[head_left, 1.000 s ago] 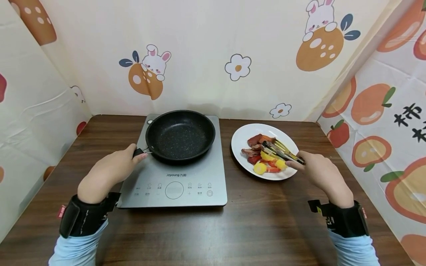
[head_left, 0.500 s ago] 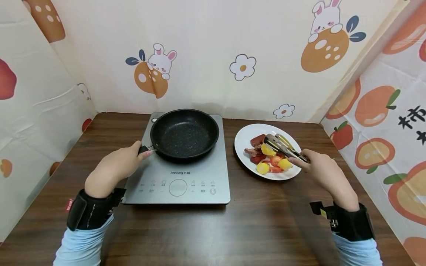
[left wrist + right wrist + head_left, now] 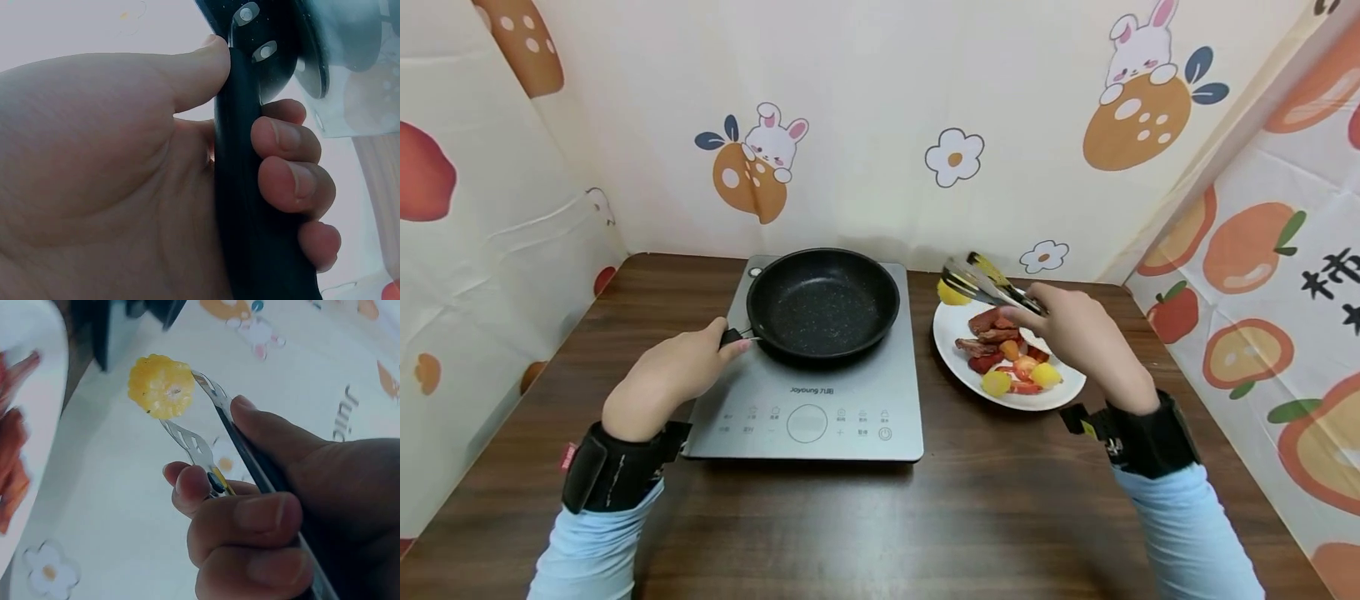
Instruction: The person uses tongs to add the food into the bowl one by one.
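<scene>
My left hand point(image 3: 681, 371) grips the black handle point(image 3: 244, 187) of a frying pan, its fingers curled round it in the left wrist view. The dark speckled frying pan point(image 3: 823, 304) sits on a silver induction cooker point(image 3: 850, 421) with nothing in it. My right hand point(image 3: 1078, 333) holds metal tongs point(image 3: 988, 287) above the far side of a white plate point(image 3: 951, 367). Between the tips of the tongs is a yellow piece of corn point(image 3: 161, 386), raised off the plate. Meat pieces point(image 3: 988, 329), more corn point(image 3: 996, 383) and some orange-red pieces point(image 3: 1024, 367) lie on the plate.
The cooker and plate stand side by side on a brown wooden table point(image 3: 820, 533), near its back edge. Printed cloth walls point(image 3: 865, 125) with rabbits, flowers and fruit enclose the back and both sides.
The right hand has lifted the tongs, with a corn piece in them, from the food up and left to the plate's far edge. The left hand still holds the pan's handle.
</scene>
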Tool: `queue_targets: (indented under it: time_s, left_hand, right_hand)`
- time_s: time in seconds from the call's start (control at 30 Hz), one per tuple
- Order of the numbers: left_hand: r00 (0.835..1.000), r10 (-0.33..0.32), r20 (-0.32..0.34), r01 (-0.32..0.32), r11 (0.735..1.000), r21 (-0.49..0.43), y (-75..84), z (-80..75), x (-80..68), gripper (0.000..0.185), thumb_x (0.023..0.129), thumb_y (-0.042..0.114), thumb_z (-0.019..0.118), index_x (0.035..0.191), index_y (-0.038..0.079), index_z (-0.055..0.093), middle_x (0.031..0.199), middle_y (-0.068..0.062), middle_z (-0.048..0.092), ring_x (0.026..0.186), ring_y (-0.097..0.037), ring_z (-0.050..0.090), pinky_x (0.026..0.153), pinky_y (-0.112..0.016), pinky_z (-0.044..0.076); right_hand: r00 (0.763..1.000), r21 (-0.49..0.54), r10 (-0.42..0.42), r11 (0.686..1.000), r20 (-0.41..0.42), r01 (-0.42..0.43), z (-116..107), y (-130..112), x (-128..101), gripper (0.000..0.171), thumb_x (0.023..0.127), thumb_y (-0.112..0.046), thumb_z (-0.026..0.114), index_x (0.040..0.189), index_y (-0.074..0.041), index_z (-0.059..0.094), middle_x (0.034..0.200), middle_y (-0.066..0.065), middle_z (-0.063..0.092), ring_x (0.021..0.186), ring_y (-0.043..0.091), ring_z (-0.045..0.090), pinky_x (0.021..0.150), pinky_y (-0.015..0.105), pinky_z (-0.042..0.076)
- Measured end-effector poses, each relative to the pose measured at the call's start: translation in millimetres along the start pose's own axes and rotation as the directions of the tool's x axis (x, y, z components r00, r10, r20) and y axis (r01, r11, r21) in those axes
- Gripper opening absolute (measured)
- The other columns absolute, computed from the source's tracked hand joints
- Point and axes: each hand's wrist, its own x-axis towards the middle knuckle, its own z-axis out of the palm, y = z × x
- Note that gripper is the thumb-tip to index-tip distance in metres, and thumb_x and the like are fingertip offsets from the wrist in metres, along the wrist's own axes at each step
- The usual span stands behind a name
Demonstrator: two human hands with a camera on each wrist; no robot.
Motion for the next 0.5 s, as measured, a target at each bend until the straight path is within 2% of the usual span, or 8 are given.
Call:
queue_targets:
  time_s: [0.23,0.37,0.5]
  left_hand:
    - [1.000,0.000,-0.006,0.000,1.000,-0.002,0.3,-1.4,0.1,0.078,0.111,0.050,0.030,0.159,-0.009,0.013,0.151,-0.039,0.040,0.127,-0.053,0.055,0.092,-0.064,0.049]
    - [1.000,-0.002,-0.006,0.002,1.000,-0.007,0.8,-0.7,-0.5,0.078,0.110,0.050,0.030,0.159,-0.009,0.013,0.152,-0.039,0.039,0.129,-0.054,0.053,0.093,-0.065,0.049]
    - [1.000,-0.001,0.000,0.001,1.000,-0.013,1.6,0.0,-1.1,0.078,0.110,0.050,0.030,0.159,-0.009,0.014,0.151,-0.039,0.041,0.126,-0.052,0.056,0.090,-0.063,0.050]
  right_hand:
    - [0.998,0.005,-0.052,0.999,0.022,0.051,-2,-43,38,0.044,0.101,-0.051,0.058,0.093,-0.007,0.058,0.072,0.004,0.047,0.067,0.023,0.052,0.060,0.032,0.034]
    - [0.995,-0.025,-0.095,0.995,0.016,0.095,7,-66,60,0.043,0.101,-0.051,0.058,0.091,-0.009,0.058,0.073,0.003,0.049,0.067,0.022,0.052,0.059,0.032,0.036]
    - [0.989,-0.059,-0.150,0.987,0.015,0.151,18,-88,80,0.042,0.101,-0.048,0.060,0.087,-0.009,0.057,0.071,0.002,0.044,0.067,0.022,0.049,0.059,0.031,0.033]
